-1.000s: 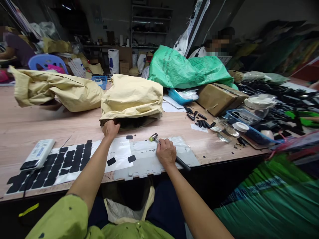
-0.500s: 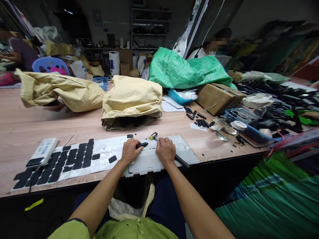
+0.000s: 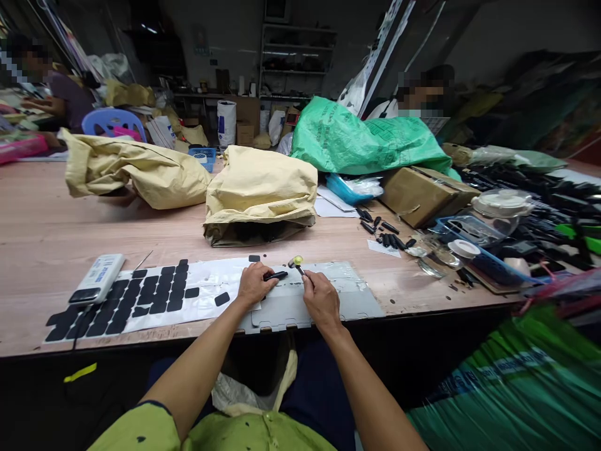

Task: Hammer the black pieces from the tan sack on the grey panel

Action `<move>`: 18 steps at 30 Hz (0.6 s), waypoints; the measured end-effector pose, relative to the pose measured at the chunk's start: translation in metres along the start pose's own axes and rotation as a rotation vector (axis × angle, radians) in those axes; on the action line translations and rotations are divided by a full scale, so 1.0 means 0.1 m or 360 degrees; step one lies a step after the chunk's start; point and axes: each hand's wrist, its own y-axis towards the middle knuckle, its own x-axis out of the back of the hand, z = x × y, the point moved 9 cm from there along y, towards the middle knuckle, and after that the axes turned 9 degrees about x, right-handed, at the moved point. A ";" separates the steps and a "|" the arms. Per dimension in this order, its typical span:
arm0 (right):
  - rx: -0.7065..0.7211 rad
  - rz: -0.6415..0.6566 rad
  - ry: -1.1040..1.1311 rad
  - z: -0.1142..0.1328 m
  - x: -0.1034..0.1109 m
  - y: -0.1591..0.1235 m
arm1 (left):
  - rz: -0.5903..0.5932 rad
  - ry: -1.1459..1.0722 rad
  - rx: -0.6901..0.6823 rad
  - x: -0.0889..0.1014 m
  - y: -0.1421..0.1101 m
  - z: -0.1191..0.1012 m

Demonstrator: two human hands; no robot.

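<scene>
Your yellow-tipped metal hammer (image 3: 297, 262) has risen over the flat grey board (image 3: 350, 304), probably head-heavy; right fingers (image 3: 313, 282) rightly clamp its handle, left fingers (image 3: 263, 285) a slim black rod (image 3: 280, 275).

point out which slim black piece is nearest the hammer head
The slim black piece in the left hand, beside the hammer head; the similar ones near the cardboard box lie loose, farther from it.

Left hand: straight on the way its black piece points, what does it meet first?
Likely the hammer in the right hand, near its head: the black piece in the left hand points that way. Hammer height is unclear, so the piece might pass under it.
</scene>
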 end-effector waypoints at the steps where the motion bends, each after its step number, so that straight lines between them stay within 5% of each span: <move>1: 0.0025 -0.0003 0.0038 0.05 0.01 -0.02 | -0.0002 -0.0004 0.0005 0.00 0.00 0.01; 18: 0.0124 0.0101 0.0089 0.40 -0.06 -0.11 | -0.0024 -0.0001 0.0008 -0.01 -0.01 0.02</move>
